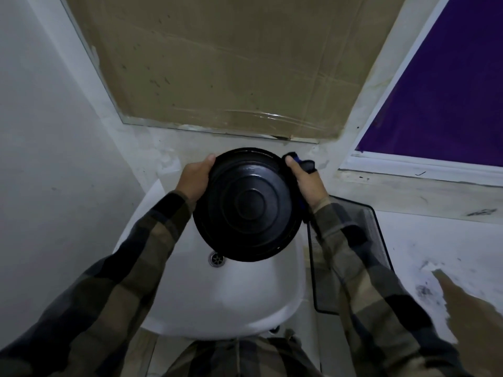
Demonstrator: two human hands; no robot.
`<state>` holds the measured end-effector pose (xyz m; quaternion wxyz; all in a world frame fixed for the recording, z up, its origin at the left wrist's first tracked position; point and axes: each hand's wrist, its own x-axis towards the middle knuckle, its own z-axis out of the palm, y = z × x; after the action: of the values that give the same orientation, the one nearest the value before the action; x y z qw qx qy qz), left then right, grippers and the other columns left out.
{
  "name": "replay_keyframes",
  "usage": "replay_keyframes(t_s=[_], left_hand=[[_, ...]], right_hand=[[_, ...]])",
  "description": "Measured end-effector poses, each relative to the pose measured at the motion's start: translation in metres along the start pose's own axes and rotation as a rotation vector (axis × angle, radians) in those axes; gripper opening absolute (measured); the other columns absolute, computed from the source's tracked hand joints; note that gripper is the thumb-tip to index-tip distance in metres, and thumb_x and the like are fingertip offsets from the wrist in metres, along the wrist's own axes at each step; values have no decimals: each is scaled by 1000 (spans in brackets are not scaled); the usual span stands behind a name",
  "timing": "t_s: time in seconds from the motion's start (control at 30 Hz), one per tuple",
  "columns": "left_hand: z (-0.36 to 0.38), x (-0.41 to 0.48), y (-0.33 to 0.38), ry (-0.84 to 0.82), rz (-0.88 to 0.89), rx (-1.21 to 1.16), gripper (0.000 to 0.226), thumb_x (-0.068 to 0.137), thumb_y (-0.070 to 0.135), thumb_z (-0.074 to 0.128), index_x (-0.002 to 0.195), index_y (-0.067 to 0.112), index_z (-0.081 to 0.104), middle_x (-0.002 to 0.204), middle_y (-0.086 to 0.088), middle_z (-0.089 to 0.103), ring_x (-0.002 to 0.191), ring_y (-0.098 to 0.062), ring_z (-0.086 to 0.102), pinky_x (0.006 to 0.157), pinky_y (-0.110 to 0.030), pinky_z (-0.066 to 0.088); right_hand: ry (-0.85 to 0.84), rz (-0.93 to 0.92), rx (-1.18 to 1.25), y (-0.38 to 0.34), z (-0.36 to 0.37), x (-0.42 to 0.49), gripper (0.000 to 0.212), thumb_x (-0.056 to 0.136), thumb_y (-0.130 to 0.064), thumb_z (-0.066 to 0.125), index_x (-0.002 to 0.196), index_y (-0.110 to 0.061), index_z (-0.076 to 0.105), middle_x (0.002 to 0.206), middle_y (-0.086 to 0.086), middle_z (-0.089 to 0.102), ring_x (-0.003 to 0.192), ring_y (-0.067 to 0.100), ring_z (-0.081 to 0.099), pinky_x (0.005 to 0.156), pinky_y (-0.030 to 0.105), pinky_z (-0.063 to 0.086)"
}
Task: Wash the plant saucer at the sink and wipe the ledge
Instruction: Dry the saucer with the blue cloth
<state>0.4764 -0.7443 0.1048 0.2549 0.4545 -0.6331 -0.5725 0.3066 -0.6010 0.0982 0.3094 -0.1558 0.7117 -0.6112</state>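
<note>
As held over white ceramic sink (pixel 231 295), round black plastic saucer (pixel 249 205): tilted.
Left hand (pixel 194 180): grips rim.
Right hand (pixel 307 183): grips rim (plus dark blue cloth (pixel 306 165)).

Small washroom, looks domestic and rough-finished. White ceramic sink (pixel 245 300) with a metal drain (pixel 217 259) sits against a plain painted wall (pixel 40 131). Above the sink's back edge hangs a mirror (pixel 91 77), its glass almost wholly covered by taped-on cardboard (pixel 231 63). Right of it is a white-framed window (pixel 449 91), pane purple, over a scuffed, paint-stained ledge (pixel 424 191). A black mesh tray (pixel 378 240) lies at the left edge of a worn white counter (pixel 441 240) beside the sink. Dim light.
</note>
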Motion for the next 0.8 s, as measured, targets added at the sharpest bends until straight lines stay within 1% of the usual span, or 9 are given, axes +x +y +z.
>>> replay_keyframes(t_s=[0.1,0.17,0.23,0.47,0.57,0.63,0.7,0.73,0.8], left_hand=[[1,-2,-21,89,-166,-158,43,96,41,47,101,3,65,101,-11,66,88,-24,61,77,-32,48],[3,-3,-32,148,-281,-354,48,94,48,46,111,6,64,105,-9,67,91,-25,63,83,-35,53],[8,-7,-39,196,-312,-427,46,94,50,44,110,10,62,99,-5,67,88,-22,63,81,-35,53],[40,-28,-48,318,-369,-863,53,98,49,35,133,12,51,129,-9,58,98,-24,59,84,-35,51],[55,-42,-33,318,-295,-892,52,101,46,28,138,13,46,132,-6,55,106,-22,55,97,-36,46],[55,-46,-30,237,-253,-863,45,102,43,28,124,18,57,111,2,64,98,-21,57,88,-35,48],[44,-43,-30,142,-240,-764,37,101,41,31,99,23,63,87,8,70,86,-21,59,78,-35,47],[35,-39,-32,123,-237,-703,34,101,38,34,97,20,63,88,5,71,87,-22,59,80,-37,50],[18,-25,-32,131,-221,-593,31,98,34,42,110,14,63,111,-5,68,99,-24,60,94,-39,49]], right_hand=[[122,136,121,24,3,-3,46,63,-59,73,80,-16,66,84,6,69,85,27,67,84,39,55],[130,241,276,36,8,-9,58,66,-59,71,100,-13,67,99,9,70,91,28,67,88,40,54],[213,275,374,47,13,-13,67,70,-59,69,115,-10,62,108,9,68,93,26,66,90,43,53],[373,264,619,56,50,-22,56,81,-58,59,114,-12,61,110,4,67,97,24,64,91,42,53],[367,334,768,62,70,-33,46,88,-59,49,113,-20,56,114,3,63,100,23,61,91,39,52],[329,366,841,63,71,-35,49,93,-57,42,124,-21,52,117,2,59,102,22,58,88,35,49],[318,334,844,62,58,-28,42,96,-51,41,122,-21,53,118,-1,59,99,21,58,86,34,48],[307,293,800,60,49,-23,37,96,-49,43,115,-20,56,119,1,61,98,21,59,86,34,49],[273,219,639,49,30,-15,29,95,-44,49,100,-18,61,111,6,66,91,20,62,83,33,52]])
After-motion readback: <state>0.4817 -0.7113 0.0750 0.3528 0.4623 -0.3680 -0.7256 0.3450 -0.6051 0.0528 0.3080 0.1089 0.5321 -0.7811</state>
